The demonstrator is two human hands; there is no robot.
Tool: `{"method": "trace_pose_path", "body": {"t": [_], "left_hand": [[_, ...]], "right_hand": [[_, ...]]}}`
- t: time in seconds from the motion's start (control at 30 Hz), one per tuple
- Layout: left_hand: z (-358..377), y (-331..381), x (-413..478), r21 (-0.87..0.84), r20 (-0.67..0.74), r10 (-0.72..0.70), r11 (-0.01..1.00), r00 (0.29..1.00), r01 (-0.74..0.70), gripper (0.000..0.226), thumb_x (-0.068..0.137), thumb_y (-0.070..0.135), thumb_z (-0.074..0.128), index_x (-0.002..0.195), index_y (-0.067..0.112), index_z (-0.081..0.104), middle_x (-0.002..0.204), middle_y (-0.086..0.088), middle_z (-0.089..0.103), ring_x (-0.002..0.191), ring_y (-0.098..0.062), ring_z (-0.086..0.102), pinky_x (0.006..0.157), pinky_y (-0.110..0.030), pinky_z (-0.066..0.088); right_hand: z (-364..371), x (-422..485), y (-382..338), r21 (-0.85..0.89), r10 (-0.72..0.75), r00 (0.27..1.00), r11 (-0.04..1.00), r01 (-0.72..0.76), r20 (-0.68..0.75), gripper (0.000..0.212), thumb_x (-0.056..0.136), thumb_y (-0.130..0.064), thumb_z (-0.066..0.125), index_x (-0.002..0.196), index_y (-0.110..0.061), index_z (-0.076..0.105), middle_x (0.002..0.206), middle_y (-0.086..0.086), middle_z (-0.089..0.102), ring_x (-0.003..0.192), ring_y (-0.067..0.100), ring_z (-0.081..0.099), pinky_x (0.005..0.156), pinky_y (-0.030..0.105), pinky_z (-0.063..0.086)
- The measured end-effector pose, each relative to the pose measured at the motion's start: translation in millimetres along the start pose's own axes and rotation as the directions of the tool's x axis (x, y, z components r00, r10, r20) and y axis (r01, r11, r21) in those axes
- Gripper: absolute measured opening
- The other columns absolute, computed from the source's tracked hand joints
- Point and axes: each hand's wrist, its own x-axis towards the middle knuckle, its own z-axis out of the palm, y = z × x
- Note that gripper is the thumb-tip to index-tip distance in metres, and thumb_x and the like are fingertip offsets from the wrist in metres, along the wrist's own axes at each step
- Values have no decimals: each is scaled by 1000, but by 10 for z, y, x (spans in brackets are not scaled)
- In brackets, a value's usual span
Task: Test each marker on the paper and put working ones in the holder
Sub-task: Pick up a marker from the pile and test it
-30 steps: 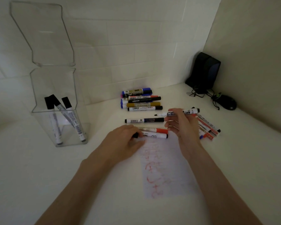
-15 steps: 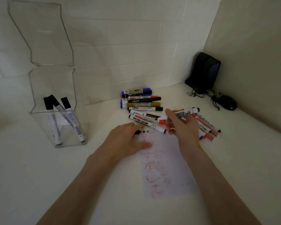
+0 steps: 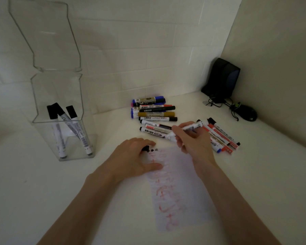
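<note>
So on the bench (image 3: 42, 183): holder (image 3: 48, 92) far left, paper (image 3: 180, 191) btwn my hands. My left hand (image 3: 134, 160) pins the paper, fingers curled on a black cap (image 3: 145, 148). My right hand (image 3: 193, 140) grips the marker (image 3: 191, 127) just past the paper's top edge. Imo: short light stroke w/ paper pinned, then recap.

Head-worn wide view looks down and forward, close over the table (image 3: 42, 191).

Right hand (image 3: 193, 141) is pinching a white marker (image 3: 191, 127) just past the top edge of the paper (image 3: 182, 195). The sheet's full of red scribbles, plus a few tiny black marks (image 3: 154, 149). Left hand (image 3: 131, 157) sits on its top left corner, fingers curled over a black cap (image 3: 146, 148). The clear holder (image 3: 42, 131) with three black-capped markers (image 3: 72, 124) stands toward the counter's (image 3: 34, 191) left side.
</note>
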Motion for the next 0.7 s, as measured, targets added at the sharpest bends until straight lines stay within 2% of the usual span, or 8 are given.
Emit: {"method": "trace_pose_path", "body": {"t": [0.1, 0.17, 0.23, 0.33, 0.5, 0.6, 0.7], "left_hand": [[3, 8, -11, -12, 0, -1, 1000, 1000, 1, 73, 69, 79, 67, 130, 41, 54, 121, 19, 60, 109, -3, 53, 91, -22, 41], [0, 16, -11, -16, -2, 1, 1000, 1000, -1, 69, 69, 77, 69, 127, 40, 56, 117, 20, 60, 106, -3, 53, 91, -23, 42], [-4, 20, -13, -28, -10, 9, 1000, 1000, -9, 67, 70, 76, 70, 125, 40, 57, 114, 20, 60, 103, -1, 52, 90, -21, 42], [-9, 13, -18, -38, -7, 18, 999, 1000, -18, 67, 70, 74, 71, 125, 39, 57, 114, 21, 59, 102, 0, 51, 87, -20, 39], [-1, -5, -6, -40, -4, 15, 999, 1000, -15, 66, 70, 73, 72, 124, 40, 57, 115, 21, 59, 101, 1, 50, 82, -16, 33], [-1, -5, -8, -50, 5, 14, 999, 1000, -13, 66, 70, 73, 72, 125, 40, 57, 116, 21, 58, 100, 2, 49, 79, -12, 31], [-14, 5, -4, -43, 13, 10, 999, 1000, -9, 67, 70, 73, 72, 126, 40, 57, 115, 21, 59, 102, 1, 51, 81, -15, 33]], "right_hand": [[54, -25, 50, -85, -18, 997, 996, 12, -70, 23, 81, -35, 86, 87, -21, 68, 67, -6, 69, 57, 5, 57, 63, 25, 48], [109, -36, 87, -144, -77, 996, 987, 70, -42, 20, 82, -28, 85, 79, -20, 67, 64, -6, 68, 55, 2, 58, 63, 23, 50], [153, -33, 115, -203, -151, 989, 968, 148, 4, 21, 82, -18, 82, 72, -17, 64, 61, -5, 67, 54, 2, 58, 59, 19, 50], [195, -2, 152, -252, -196, 980, 948, 194, 16, 33, 79, -10, 79, 64, -17, 51, 49, -9, 51, 47, 2, 45, 49, 16, 41], [211, 42, 217, -266, -223, 975, 941, 210, -17, 39, 80, -12, 77, 62, -18, 43, 48, -10, 41, 46, 3, 35, 47, 18, 35], [215, 54, 227, -273, -233, 972, 936, 223, -6, 40, 80, -13, 77, 62, -19, 42, 45, -11, 41, 45, 3, 36, 46, 16, 35], [217, 63, 238, -273, -239, 971, 934, 231, 6, 39, 80, -13, 78, 62, -18, 44, 45, -12, 44, 45, 2, 38, 47, 16, 36]]}}
